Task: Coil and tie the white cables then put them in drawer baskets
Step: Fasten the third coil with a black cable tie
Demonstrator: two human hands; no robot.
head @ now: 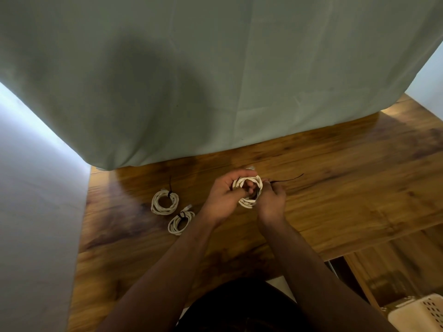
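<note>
Just above the brown wooden tabletop (335, 178), both hands meet around a round coil of white cable (248, 202), held tilted so that its opening faces the camera. The left hand (223, 197) grips the coil of white cable from its left side, with the fingers curled over the upper strands and a fingertip showing through the hole. The right hand (273, 200) is curled against the coil's right edge and pinches a thin black tie (288, 179), whose free end runs away to the right of the coil, low over the wood.

Left of the coil, well apart from it, a larger tied white coil (165, 202) lies flat with a dark tie across its top. A smaller tied white coil (181, 222) lies just beside that one, nearer the person, also banded in black.

Beyond the coil hangs a pale green cloth (215, 80) whose hem reaches the tabletop. Far to the coil's lower right, below the table edge, shows the corner of a cream plastic basket with slotted walls (422, 312).
</note>
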